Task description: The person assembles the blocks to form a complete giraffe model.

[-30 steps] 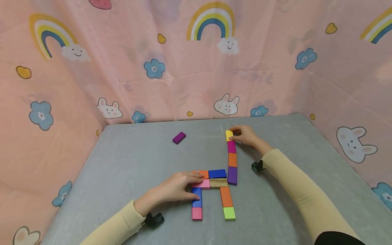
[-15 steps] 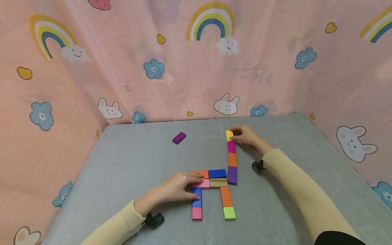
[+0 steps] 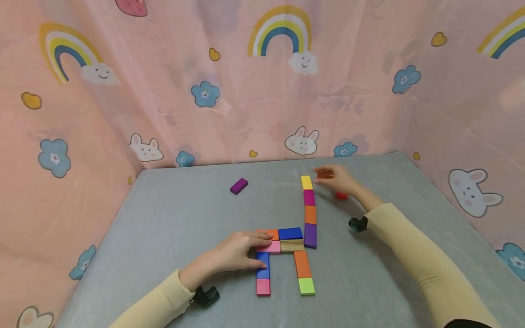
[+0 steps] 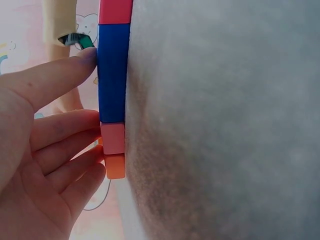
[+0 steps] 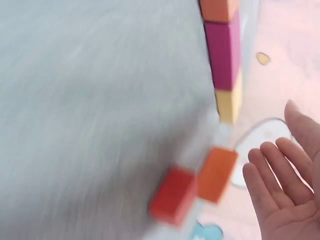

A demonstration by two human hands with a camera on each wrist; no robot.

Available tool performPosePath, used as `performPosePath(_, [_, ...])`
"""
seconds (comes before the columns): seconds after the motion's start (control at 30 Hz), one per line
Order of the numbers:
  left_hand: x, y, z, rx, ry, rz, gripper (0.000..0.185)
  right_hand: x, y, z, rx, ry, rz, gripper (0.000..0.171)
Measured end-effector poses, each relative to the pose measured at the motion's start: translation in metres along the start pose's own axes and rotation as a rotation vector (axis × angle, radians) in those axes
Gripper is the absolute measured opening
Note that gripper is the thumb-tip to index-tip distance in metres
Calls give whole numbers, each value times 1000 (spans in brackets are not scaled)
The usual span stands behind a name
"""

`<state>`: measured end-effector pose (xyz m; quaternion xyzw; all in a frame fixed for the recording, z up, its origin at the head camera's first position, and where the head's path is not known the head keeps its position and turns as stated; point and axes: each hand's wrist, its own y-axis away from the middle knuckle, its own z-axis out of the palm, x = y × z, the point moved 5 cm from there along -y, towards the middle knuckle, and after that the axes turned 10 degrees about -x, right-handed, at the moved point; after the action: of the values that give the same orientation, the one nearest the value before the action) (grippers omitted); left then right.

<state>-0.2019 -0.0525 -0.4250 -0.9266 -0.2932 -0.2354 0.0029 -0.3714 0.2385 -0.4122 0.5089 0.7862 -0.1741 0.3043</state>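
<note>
My left hand (image 3: pixel 235 253) rests on the flat layout of blocks in the head view. Its fingertips touch an orange block and a pink block (image 3: pixel 271 247), and the thumb touches a blue block (image 3: pixel 263 269). To the right of the yellow block (image 3: pixel 306 182), my right hand (image 3: pixel 339 180) holds nothing, fingers and thumb apart. An orange block (image 5: pixel 217 174) and a red block (image 5: pixel 173 196) lie near it in the right wrist view. The column below the yellow block runs through magenta (image 3: pixel 309 197), orange (image 3: pixel 311 214) and purple (image 3: pixel 310 235) blocks.
A separate purple block (image 3: pixel 239 186) lies toward the back of the grey table (image 3: pixel 184 214). Dark blue (image 3: pixel 290 233), wood-patterned (image 3: pixel 292 245), orange (image 3: pixel 302 264), green (image 3: pixel 306 286) and pink-red (image 3: pixel 264 287) blocks complete the layout. A pink patterned curtain (image 3: pixel 229 123) surrounds the table.
My right hand has let go of the yellow block and moved right, uncovering parts of the orange and red blocks. The left hand keeps its place.
</note>
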Motion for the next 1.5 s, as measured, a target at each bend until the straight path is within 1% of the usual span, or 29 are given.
performPosePath(0.1, [0,0,0,4,2,0,58,1,19,-15,32,42,-25,48])
performPosePath(0.17, [0,1,0,5,5,0,58,6,31,-22,44,76,-23,48])
performPosePath(0.23, [0,1,0,3,8,-4,58,14,41,-27,37,103,-25,48])
performPosePath(0.37, [-1,1,1,-2,5,-10,58,31,56,-29,16,141,-24,47])
performPosePath(0.5, [-1,0,2,-1,0,-13,58,42,63,-24,-24,152,-29,48])
performPosePath(0.6, [-1,0,2,-1,3,-15,57,48,64,-19,-42,144,-3,47])
performPosePath(0.73, [0,-1,2,-5,6,-11,57,53,64,-16,-41,139,32,46])
performPosePath(0.93, [-1,0,2,-2,10,-11,57,54,63,-16,-38,144,46,45])
performPosePath(1.1, [-1,0,1,-1,11,-12,57,53,61,-16,-64,133,55,44])
performPosePath(1.27, [-1,0,2,-4,11,-16,58,47,52,-29,-82,101,58,43])
performPosePath(1.37, [-2,0,2,-2,12,-12,58,37,41,-41,-72,102,47,42])
performPosePath(1.5, [-2,0,1,4,8,-5,58,23,24,-52,-61,119,62,41])
